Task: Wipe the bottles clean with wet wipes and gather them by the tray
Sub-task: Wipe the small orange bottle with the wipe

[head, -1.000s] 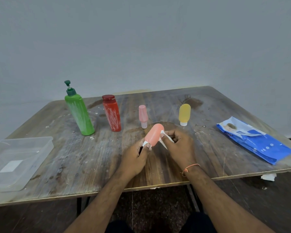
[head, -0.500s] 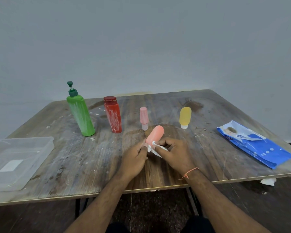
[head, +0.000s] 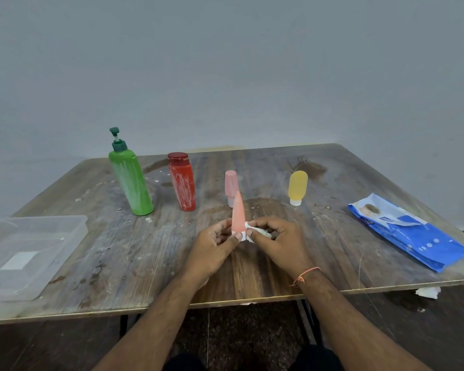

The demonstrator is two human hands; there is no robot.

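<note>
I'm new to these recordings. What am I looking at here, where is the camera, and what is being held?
No machine: a person's bare hands, filmed by a camera worn on the head, looking down. The left hand holds a salmon tube upright by its cap end; the right hand rubs it with a wet wipe. Standing on the wooden table: a green pump bottle, red bottle, pink bottle and yellow bottle. A clear tray lies left, a blue wipes pack right.

left hand (head: 214,243) gripped salmon tube (head: 238,214) upright by its white cap | right hand (head: 275,238) pinched wet wipe (head: 256,232) against the cap | behind tube: pink bottle (head: 231,183), red bottle (head: 182,182), green pump bottle (head: 129,178), yellow bottle (head: 297,186) stood on counter (head: 118,253) | tray (head: 24,253) far left of tube | wipes pack (head: 407,231) far right
</note>
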